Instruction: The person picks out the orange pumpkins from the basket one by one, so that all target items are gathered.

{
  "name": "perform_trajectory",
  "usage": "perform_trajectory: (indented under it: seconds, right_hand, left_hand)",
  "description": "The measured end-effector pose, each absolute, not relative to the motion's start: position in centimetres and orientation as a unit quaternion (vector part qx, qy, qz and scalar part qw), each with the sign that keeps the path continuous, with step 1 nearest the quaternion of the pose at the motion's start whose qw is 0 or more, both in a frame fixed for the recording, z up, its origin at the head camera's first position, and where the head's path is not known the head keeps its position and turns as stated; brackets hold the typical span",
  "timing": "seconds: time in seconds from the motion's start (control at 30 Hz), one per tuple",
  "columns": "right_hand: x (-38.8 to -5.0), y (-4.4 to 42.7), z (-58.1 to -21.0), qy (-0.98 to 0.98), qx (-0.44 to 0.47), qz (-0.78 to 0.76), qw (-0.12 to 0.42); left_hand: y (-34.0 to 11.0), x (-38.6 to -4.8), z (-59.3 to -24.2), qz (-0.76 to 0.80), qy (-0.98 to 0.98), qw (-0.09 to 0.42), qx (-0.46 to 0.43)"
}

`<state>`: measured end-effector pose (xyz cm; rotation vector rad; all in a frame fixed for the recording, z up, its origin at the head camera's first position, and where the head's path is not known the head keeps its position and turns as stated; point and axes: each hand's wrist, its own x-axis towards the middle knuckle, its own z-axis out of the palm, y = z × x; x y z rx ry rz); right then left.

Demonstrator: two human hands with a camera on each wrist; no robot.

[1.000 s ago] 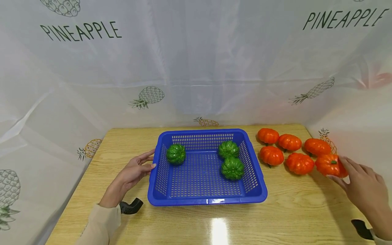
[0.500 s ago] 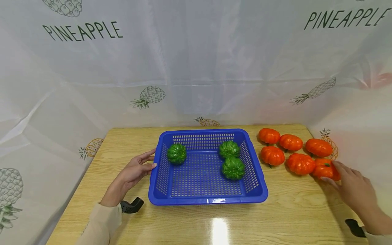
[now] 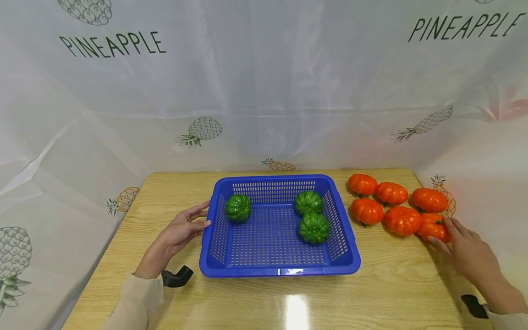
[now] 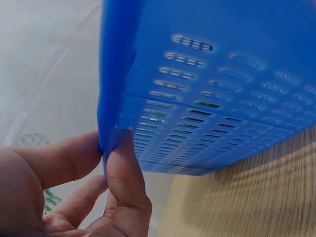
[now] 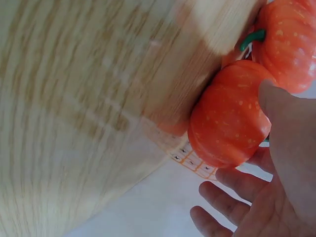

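Note:
My left hand [image 3: 181, 231] pinches the left rim of a blue perforated plastic basket [image 3: 264, 271]; in the left wrist view, thumb and finger [image 4: 127, 177] lie on either side of that rim. Inside the basket sit a green ribbed pumpkin [image 3: 237, 208] at the left and two more at the right, one of them a green pumpkin [image 3: 314, 228] nearer me. At the far right, my right hand [image 3: 472, 252] holds an orange pumpkin [image 3: 430, 227] between thumb and index finger, the other fingers spread loosely. This pumpkin sits on the table against a neighbouring orange pumpkin [image 3: 403, 221].
Several other orange pumpkins stand right of the basket, among them a back-left pumpkin [image 3: 362, 184] and a pumpkin [image 3: 429, 200] near the right edge. Everything rests on a wooden table [image 3: 396, 284]. A pale curtain [image 3: 264, 82] with pineapple prints hangs behind and at both sides.
My right hand has moved left and down with the orange pumpkin, which has come down onto the table beside the others. My left hand and the basket stay in place.

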<state>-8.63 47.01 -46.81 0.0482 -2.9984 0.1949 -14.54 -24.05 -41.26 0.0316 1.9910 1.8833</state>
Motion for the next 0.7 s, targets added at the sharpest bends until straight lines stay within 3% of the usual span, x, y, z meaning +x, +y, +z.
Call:
perform_trajectory:
  seconds: [0.3,0.53,0.7]
  right_hand:
    - [-8.9,47.3,-46.6,-0.995,0.039,0.070,0.054]
    - [-9.2,47.4,-45.9,-0.988,0.065,0.060,0.129]
    - [-9.6,48.1,-45.4,-0.983,0.079,0.052,0.154]
  left_hand:
    - [-24.3,-14.5,-41.5,0.668,0.717,0.198,0.015]
    - [-25.3,-14.4,-41.9,0.654,0.731,0.190,0.050]
    - [-27.3,-14.1,-41.8,0.594,0.792,0.127,0.068]
